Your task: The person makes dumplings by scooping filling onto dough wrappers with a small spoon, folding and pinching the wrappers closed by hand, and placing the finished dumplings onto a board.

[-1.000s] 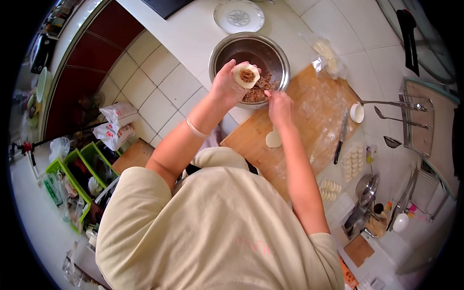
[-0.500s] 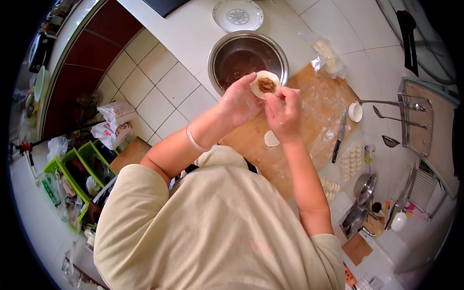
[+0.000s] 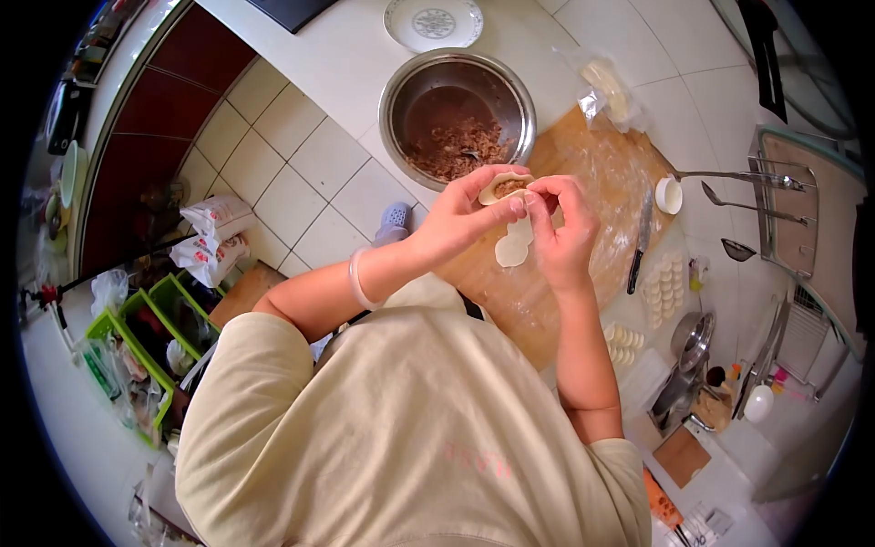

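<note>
Both hands hold a dumpling wrapper with meat filling (image 3: 507, 187), its edges curled up and the brown filling still showing. My left hand (image 3: 469, 214) cups it from the left, thumb along the near edge. On the other side, my right hand (image 3: 563, 235) pinches the rim between thumb and fingers. Just beyond is a steel bowl (image 3: 390, 118) with minced filling (image 3: 465, 150) and a spoon handle in it. Below the hands, flat dough wrappers (image 3: 513, 248) lie on the floured wooden board (image 3: 483, 283), partly hidden by my right hand.
A knife (image 3: 640, 251) and a white cup (image 3: 668, 195) are at the board's right side. Beyond them sit trays of shaped dumplings (image 3: 663, 292). A bag of dough (image 3: 606, 87) lies at the back, and a patterned plate (image 3: 433, 23) stands behind the bowl.
The wrapper has gone from lying open to being curled around its filling. Both hands have shifted slightly down and right, uncovering the filling in the bowl.
</note>
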A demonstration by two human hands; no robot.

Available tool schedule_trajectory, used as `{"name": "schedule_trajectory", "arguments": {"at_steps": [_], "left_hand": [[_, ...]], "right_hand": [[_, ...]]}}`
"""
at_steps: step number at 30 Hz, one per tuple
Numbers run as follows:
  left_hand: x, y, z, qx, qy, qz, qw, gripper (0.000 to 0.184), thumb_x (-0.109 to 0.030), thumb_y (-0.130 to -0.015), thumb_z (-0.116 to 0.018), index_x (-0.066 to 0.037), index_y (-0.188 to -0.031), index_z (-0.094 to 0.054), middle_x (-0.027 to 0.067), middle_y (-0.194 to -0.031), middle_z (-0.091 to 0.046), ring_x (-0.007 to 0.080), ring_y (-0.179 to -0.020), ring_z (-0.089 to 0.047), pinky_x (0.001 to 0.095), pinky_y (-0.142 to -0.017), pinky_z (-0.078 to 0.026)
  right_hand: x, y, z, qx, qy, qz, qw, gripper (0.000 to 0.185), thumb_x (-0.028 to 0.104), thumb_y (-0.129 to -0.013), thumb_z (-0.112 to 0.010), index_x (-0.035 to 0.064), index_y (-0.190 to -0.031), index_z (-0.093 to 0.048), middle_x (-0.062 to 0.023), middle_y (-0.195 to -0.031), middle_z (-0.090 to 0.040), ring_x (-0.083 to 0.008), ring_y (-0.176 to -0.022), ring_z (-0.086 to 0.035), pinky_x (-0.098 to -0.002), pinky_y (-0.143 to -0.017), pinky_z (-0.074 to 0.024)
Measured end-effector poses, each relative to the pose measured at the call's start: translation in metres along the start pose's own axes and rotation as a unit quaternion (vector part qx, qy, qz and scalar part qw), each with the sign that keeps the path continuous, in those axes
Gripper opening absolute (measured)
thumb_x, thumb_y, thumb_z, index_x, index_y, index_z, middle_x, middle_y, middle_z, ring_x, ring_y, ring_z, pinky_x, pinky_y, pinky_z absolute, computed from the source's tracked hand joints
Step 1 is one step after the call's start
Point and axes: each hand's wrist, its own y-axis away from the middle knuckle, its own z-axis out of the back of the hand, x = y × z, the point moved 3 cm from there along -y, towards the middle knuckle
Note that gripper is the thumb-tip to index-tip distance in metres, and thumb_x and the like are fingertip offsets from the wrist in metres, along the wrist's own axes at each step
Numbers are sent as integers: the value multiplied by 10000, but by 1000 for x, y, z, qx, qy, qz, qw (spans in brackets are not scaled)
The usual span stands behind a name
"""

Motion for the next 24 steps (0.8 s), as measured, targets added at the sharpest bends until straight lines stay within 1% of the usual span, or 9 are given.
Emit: {"name": "schedule_trajectory", "arguments": {"at_steps": [1, 5, 7, 11, 13, 17, 20, 22, 24], "left_hand": [[1, 1, 0, 8, -76, -14, 997, 371, -123, -951, -535, -2, -1294, -464, 85, -1225, -540, 162, -1033, -564, 322, -919, -469], [8, 4, 2, 17, -98, -32, 994, 366, -80, -941, -542, 8, -1289, -467, 80, -1184, -559, 148, -1008, -564, 303, -853, -492], [1, 6, -1, -16, -121, -72, 990, 393, -41, -928, -546, 25, -1301, -440, 91, -1162, -562, 148, -989, -572, 290, -806, -503], [-10, 6, -4, -3, -189, -135, 973, 438, 5, -909, -551, 30, -1321, -406, 113, -1179, -548, 155, -988, -575, 294, -791, -514], [-13, 7, -6, 6, -224, -138, 965, 490, 16, -877, -583, -1, -1330, -397, 104, -1049, -610, 140, -993, -588, 291, -823, -508], [-10, 5, -7, 25, -192, -147, 970, 496, 27, -877, -576, -2, -1334, -386, 97, -1064, -603, 153, -1032, -578, 303, -869, -492], [-9, 6, -9, 42, -99, -146, 983, 517, 33, -877, -576, -5, -1348, -365, 95, -1081, -597, 160, -1074, -558, 317, -916, -469], [-10, 7, -10, 34, -61, -150, 986, 529, 35, -878, -577, -8, -1356, -355, 96, -1096, -593, 165, -1096, -546, 321, -934, -459], [-10, 7, -12, 33, -57, -154, 986, 530, 34, -878, -579, -9, -1357, -356, 99, -1097, -594, 166, -1097, -548, 321, -937, -458]], "right_hand": [[-1, 1, 0, 10, -9, -16, 1000, 73, 8, -845, -626, 19, -904, -586, -96, -885, -575, -189, -719, -571, -274, -567, -470], [-3, 1, -2, -14, -3, -5, 1000, 85, 20, -839, -637, 16, -907, -585, -94, -919, -574, -194, -730, -565, -284, -596, -473], [0, 0, -1, -33, 27, 41, 998, 105, 34, -833, -649, 12, -915, -586, -90, -946, -570, -198, -743, -555, -296, -624, -471], [4, 3, 1, -25, -4, 21, 999, 113, 50, -825, -661, 16, -908, -591, -89, -916, -571, -208, -749, -543, -309, -642, -466], [3, 7, 2, -13, -7, 64, 998, 120, 61, -820, -672, 17, -905, -598, -94, -896, -576, -218, -750, -540, -311, -641, -464], [13, 7, 7, -63, 50, 140, 987, 112, 60, -823, -670, 13, -896, -600, -99, -868, -578, -224, -751, -542, -311, -641, -463], [25, 7, 8, -88, 25, 103, 990, 101, 58, -836, -665, 9, -893, -596, -96, -843, -576, -218, -750, -546, -304, -642, -458], [14, 13, 6, -127, -145, 28, 981, 92, 66, -848, -663, 16, -885, -595, -96, -819, -577, -213, -745, -548, -294, -640, -454], [8, 21, 5, -132, -142, 15, 981, 94, 71, -851, -662, 16, -888, -596, -96, -823, -581, -210, -745, -549, -291, -645, -455]]}}
